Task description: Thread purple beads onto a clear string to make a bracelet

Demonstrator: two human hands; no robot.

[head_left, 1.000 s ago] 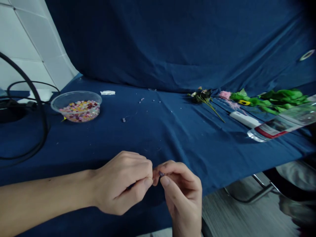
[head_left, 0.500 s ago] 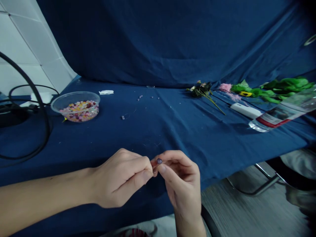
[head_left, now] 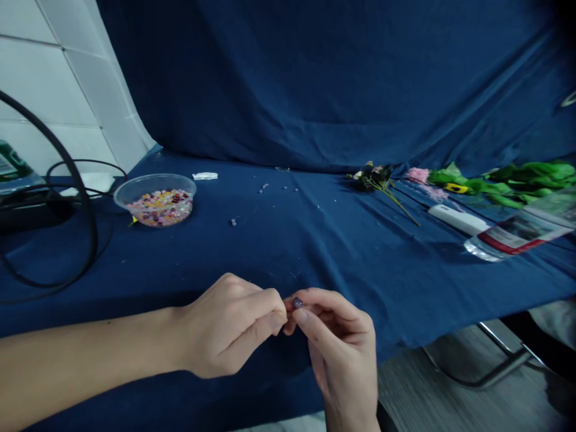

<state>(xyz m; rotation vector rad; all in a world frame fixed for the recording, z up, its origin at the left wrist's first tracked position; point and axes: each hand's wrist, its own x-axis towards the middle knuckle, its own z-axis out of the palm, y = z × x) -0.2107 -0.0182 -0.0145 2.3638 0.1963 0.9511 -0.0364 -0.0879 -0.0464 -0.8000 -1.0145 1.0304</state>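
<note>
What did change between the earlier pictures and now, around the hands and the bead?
The view turned slightly left, so the bowl of beads sits further right and a bottle came in at the left edge. The left hand and right hand stayed together at the small purple bead; nothing was visibly taken or released.

A small purplish bead (head_left: 297, 302), apparently pinched between fingertips (head_left: 305, 316).

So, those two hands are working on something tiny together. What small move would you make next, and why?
I'd probably roll the small purple bead slightly with the right hand to bring its hole into view. The bead sits at that hand's thumb and fingertips, the left hand is pinched close beside it, and no hole shows from here.
</note>
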